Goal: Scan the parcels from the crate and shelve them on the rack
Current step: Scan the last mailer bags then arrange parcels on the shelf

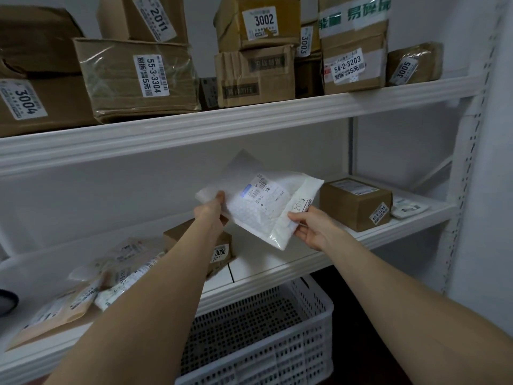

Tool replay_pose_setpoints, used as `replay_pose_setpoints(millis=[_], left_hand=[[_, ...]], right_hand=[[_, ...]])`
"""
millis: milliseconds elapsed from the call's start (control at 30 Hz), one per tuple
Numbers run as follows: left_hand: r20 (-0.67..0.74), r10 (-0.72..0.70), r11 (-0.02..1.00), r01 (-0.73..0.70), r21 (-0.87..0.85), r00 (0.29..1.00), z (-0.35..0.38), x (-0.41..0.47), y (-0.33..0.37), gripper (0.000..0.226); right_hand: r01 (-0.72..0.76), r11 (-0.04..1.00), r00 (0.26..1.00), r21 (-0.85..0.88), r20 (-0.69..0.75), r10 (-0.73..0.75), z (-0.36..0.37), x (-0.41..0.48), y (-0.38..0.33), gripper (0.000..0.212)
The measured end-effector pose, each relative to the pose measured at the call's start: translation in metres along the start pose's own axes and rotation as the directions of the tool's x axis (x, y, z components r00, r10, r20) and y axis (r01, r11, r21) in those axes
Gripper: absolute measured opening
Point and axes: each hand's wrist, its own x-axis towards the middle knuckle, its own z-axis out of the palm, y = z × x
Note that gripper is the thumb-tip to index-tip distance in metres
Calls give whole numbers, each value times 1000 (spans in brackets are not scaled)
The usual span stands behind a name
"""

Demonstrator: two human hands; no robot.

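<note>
Head view: a person is standing at the white rack (pixel 194 132) with both bare arms reaching forward. The mailer (pixel 258 207), a white bubble one, is being held in the air in front of the middle shelf, label side up and tilted, with its far end higher. It is not touching the shelf.

The left hand (pixel 209 211) is pinching the mailer's left corner, thumb on top and fingers underneath. The right hand (pixel 313 227) is gripping the near right edge, thumb lying on top by a small numbered sticker and fingers curled under.

The mailer is hanging between the 3006 box (pixel 222 252), low on the shelf just beside the left wrist, and the brown box (pixel 355 204) at the right. A flat white pouch (pixel 408 208) is lying just beyond that brown box, near the rack's post.

Several flat packets (pixel 91 276) are lying overlapped at the shelf's left end, partly hidden by the left forearm. The top boxes (pixel 133 79) are crowding the shelf above, carrying labels such as 3004, 2011, 3002 and 3005.

The crate (pixel 305 315), white and perforated, is sitting under the middle shelf between the two forearms.
</note>
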Motion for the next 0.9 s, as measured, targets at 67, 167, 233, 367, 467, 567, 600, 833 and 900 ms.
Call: replay_pose_setpoints(millis=[67, 167, 233, 367, 467, 567, 600, 833, 900], left_hand=[[124, -57, 998, 56, 12, 991, 7, -8, -5, 44], [289, -165, 981, 127, 145, 943, 23, -27, -17, 25], [335, -219, 952, 125, 280, 917, 35, -35, -29, 28], [323, -190, 887, 21, 462, 927, 53, -40, -55, 31], [290, -129, 840, -51, 540, 948, 63, -41, -72, 15], [288, -63, 702, -163, 693, 955, 72, -39, -87, 16], [295, -40, 656, -198, 729, 955, 75, -40, -92, 20], [317, -91, 713, -160, 683, 944, 92, -28, -115, 24], [313, -87, 702, -165, 693, 946, 95, -28, -119, 22]], right_hand=[[12, 996, 999, 94, -36, -8, 2, 2, 4, 36], [18, 980, 995, 199, -102, 3, 6, 5, 10, 45], [25, 973, 989, 230, -149, 10, 6, 6, 13, 48], [-21, 978, 970, 207, -233, 70, -10, 15, 21, 38], [-158, 987, 938, 27, -307, 159, -27, 19, 29, 7], [-219, 971, 912, -92, -374, 170, -45, 26, 32, 4], [-212, 973, 910, -88, -380, 164, -50, 30, 31, 7], [-185, 982, 899, -31, -410, 156, -63, 38, 24, 29], [-178, 984, 895, -23, -420, 152, -65, 41, 24, 33]])
